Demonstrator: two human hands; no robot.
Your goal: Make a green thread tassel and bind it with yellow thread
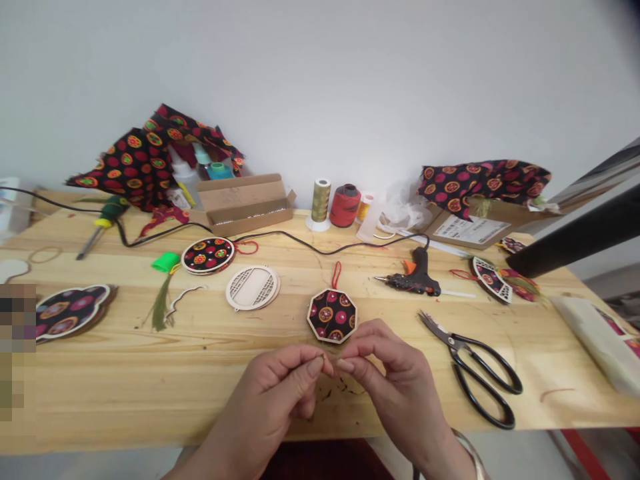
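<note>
My left hand [280, 393] and my right hand [390, 373] meet fingertip to fingertip just above the near edge of the wooden table [150, 373]. Both are pinched closed on something thin between them, too small to name. Directly behind the fingertips lies an octagonal wooden ornament [332, 315] covered in black fabric with red and orange circles, with a red cord loop [336, 273] at its top. Neither hand touches the ornament.
Black scissors [475, 373] lie right of my hands, a black glue gun [415, 279] behind them. Round wooden pieces [253, 287], a fabric-covered disc [208, 255], thread spools [345, 205], cardboard boxes [243, 200], patterned fabric [150, 160] and a screwdriver [103, 223] sit farther back.
</note>
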